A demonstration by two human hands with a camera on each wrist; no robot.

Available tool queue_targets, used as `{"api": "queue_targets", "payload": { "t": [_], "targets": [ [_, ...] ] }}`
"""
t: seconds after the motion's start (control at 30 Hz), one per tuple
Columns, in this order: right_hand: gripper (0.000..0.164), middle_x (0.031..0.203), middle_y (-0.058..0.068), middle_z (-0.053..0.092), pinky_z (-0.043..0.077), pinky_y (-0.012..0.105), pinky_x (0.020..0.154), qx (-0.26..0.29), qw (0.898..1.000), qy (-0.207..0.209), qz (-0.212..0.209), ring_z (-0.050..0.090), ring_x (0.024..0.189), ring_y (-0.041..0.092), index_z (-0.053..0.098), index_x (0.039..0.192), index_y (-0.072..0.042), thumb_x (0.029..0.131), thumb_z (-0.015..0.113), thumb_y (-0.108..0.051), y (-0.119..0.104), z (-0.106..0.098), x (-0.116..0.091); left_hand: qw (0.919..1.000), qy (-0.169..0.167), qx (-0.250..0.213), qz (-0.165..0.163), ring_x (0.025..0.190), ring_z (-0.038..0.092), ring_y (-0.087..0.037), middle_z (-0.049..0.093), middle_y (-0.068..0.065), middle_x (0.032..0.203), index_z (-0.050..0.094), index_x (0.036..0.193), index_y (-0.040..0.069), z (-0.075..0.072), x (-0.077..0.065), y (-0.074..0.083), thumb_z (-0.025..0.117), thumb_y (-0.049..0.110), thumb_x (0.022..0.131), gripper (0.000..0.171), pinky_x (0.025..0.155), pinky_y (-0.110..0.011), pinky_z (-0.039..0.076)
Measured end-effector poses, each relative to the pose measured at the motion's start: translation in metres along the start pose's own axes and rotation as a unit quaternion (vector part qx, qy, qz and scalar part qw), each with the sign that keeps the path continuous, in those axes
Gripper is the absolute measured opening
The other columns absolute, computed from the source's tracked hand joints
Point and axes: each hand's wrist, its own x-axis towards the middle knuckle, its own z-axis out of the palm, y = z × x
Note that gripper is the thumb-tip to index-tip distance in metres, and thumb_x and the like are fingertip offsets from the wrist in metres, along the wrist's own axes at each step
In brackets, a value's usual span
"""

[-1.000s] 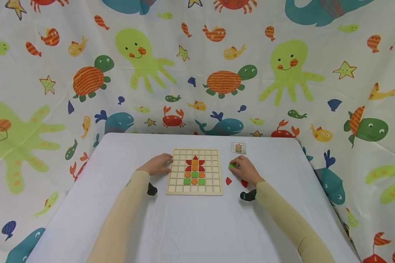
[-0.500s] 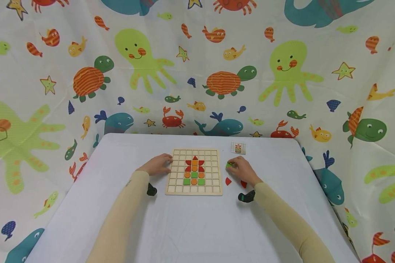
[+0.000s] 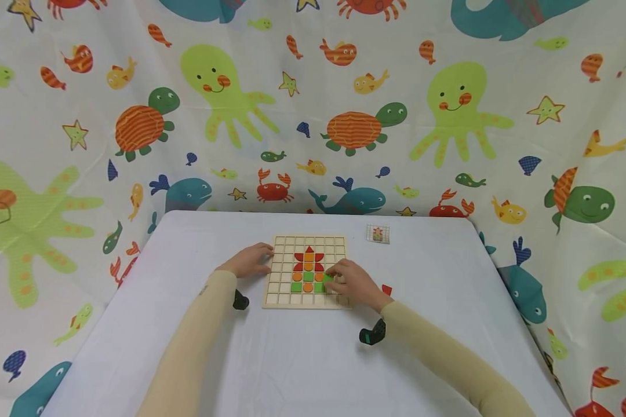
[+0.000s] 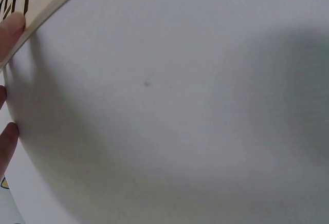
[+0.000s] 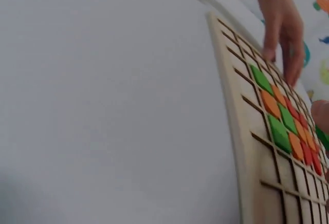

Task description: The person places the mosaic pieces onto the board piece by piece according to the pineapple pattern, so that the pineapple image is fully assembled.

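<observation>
A square wooden grid board point(image 3: 308, 307) lies on the table, its middle filled with red, orange and green pieces, among them a red triangle point(image 3: 309, 250) at the top. My left hand point(image 3: 247, 262) rests at the board's left edge; in the left wrist view its thumb point(image 4: 11, 24) lies on the rim. Over the board's right half, my right hand point(image 3: 356, 284) pinches a green piece point(image 3: 328, 280) close to the green square of the lowest row. The right wrist view shows this piece point(image 5: 323, 137) only partly, by a fingertip; its exact shape is hidden.
A small pattern card point(image 3: 378, 234) with a similar figure lies behind the board on the right. A red piece point(image 3: 386, 291) lies on the white cloth just beyond my right wrist. Black devices point(image 3: 372, 333) sit under both wrists. A patterned curtain point(image 3: 355, 162) hangs behind the table.
My right hand has carried the green piece leftward from the cloth to over the board. It now covers the place where another red piece lay. My left hand has stayed put.
</observation>
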Motion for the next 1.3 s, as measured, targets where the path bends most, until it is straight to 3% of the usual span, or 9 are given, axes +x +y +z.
{"api": "queue_targets", "payload": {
  "t": [0.13,0.33,0.73,1.3],
  "targets": [
    [0.033,0.102,-0.002,0.062,0.054,0.025,0.082,-0.059,0.996,-0.029,-0.062,0.054,0.092,0.012,0.072,0.112,-0.013,0.088,0.073,-0.036,-0.020,0.020,-0.002,1.0000,0.000,-0.001,-0.001,0.137,0.039,-0.033,0.047,-0.014,0.144,0.058,0.131,0.001,0.001,0.000,-0.001,0.074,0.023,0.088,0.051,0.116,-0.046,0.032],
    [0.031,0.093,-0.005,0.057,0.046,0.019,0.068,-0.107,0.989,-0.001,-0.099,0.048,0.083,0.010,0.072,0.108,-0.017,0.085,0.076,-0.037,-0.033,0.041,-0.002,1.0000,-0.002,-0.002,-0.002,0.138,0.038,-0.033,0.047,-0.015,0.145,0.058,0.132,0.001,0.000,0.001,-0.001,0.074,0.022,0.088,0.051,0.116,-0.046,0.032],
    [0.024,0.097,-0.005,0.060,0.049,0.024,0.075,-0.110,0.988,0.005,-0.105,0.050,0.088,0.012,0.073,0.106,-0.018,0.087,0.075,-0.032,-0.034,0.046,-0.003,1.0000,-0.006,-0.002,-0.005,0.138,0.038,-0.033,0.046,-0.015,0.146,0.058,0.132,0.001,-0.001,-0.002,0.002,0.074,0.023,0.088,0.051,0.116,-0.047,0.032],
    [0.025,0.102,-0.004,0.061,0.051,0.025,0.082,-0.069,0.994,0.010,-0.089,0.051,0.094,0.013,0.073,0.109,-0.015,0.088,0.074,-0.028,-0.037,0.045,-0.006,0.9999,-0.012,-0.003,-0.007,0.138,0.038,-0.033,0.046,-0.014,0.146,0.058,0.133,0.002,-0.002,0.002,0.000,0.074,0.024,0.088,0.052,0.116,-0.046,0.032]
  ]
}}
